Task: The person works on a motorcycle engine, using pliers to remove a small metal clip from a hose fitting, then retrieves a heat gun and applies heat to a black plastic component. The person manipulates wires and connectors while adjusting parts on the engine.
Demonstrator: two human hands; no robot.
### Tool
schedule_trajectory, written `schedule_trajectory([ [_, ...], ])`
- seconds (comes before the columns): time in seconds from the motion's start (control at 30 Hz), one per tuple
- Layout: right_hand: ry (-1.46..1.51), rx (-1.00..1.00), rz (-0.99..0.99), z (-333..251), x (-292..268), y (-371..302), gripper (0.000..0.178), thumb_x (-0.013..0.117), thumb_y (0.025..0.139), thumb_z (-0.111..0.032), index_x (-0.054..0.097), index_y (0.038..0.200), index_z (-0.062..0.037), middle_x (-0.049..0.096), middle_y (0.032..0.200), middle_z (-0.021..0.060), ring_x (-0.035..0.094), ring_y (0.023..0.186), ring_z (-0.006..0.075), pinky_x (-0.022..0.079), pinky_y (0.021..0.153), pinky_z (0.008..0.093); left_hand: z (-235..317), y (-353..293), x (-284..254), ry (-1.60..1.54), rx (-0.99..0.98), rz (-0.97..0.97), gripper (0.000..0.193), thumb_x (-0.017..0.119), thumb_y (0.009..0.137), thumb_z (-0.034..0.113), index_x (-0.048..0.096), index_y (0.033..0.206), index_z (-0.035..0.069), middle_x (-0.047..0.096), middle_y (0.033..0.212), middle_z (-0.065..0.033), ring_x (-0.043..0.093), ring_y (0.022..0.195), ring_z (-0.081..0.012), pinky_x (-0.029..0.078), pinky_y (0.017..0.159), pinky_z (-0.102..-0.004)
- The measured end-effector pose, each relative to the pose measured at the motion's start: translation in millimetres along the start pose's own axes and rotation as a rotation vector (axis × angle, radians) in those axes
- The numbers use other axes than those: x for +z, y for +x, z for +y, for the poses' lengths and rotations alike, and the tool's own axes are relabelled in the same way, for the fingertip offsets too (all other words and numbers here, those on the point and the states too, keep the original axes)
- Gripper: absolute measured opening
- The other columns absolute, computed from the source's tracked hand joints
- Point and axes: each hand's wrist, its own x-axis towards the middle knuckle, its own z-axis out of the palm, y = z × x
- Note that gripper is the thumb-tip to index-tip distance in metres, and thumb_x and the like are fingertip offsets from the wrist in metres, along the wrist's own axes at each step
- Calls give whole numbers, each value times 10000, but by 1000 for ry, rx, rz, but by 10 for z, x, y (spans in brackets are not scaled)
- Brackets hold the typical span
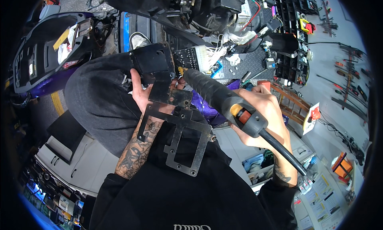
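Note:
My left hand [142, 97] supports a black metal bracket [172, 93] from beneath, thumb up along its left edge. Fingertips show past the bracket's other side. The bracket has a flat upper plate and a lower open rectangular frame with screw holes and rusty spots. My right hand [261, 110] is closed round a black hand tool [213, 95] whose exact kind I cannot tell. It has a ribbed grip, a window showing an orange-red part, and a dark rod or hose running to the lower right. The tool's far end lies close to the bracket's right edge; whether they touch is unclear.
Beyond the bracket are a black connector block [186, 59] with white wires and dark vehicle parts. A purple-trimmed body panel [52, 50] lies at left. Black parts bins [285, 50] stand at right, near a wall with hanging tools [347, 78]. White cabinets [93, 166] sit behind.

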Motion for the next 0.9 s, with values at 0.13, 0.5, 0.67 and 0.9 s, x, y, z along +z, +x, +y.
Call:
schedule_trajectory([
  [0.13,-4,-3,49,2,15,51,439,813,609,-112,741,1034,-32,731,855,136,680,767,354,497,902,430,9,37,-101,20,-1,-70,1061,442,961,928,742,1319,-25,794,1150,-217,706,1205,-409,507,1156,-552],
  [0.5,-39,-15,-20,11,-8,21,417,793,593,-124,734,997,-38,664,729,125,610,650,341,449,876,422,-30,10,-13,-53,46,-17,1074,484,959,913,670,1420,-39,743,1297,-203,707,1180,-368,526,1120,-539],
  [0.67,-52,15,-45,-2,-20,-18,448,793,590,-124,744,1026,-38,671,731,133,633,675,342,446,898,429,-33,-3,-4,-103,-2,-97,1076,492,956,911,664,1430,-40,737,1309,-213,702,1184,-379,528,1117,-543],
  [0.9,-42,14,-80,26,-50,2,485,792,594,-132,740,1064,-26,718,807,158,713,776,375,488,894,456,-67,14,2,-149,0,-197,1076,468,962,916,664,1450,-23,750,1309,-211,697,1225,-394,533,1113,-545],
])
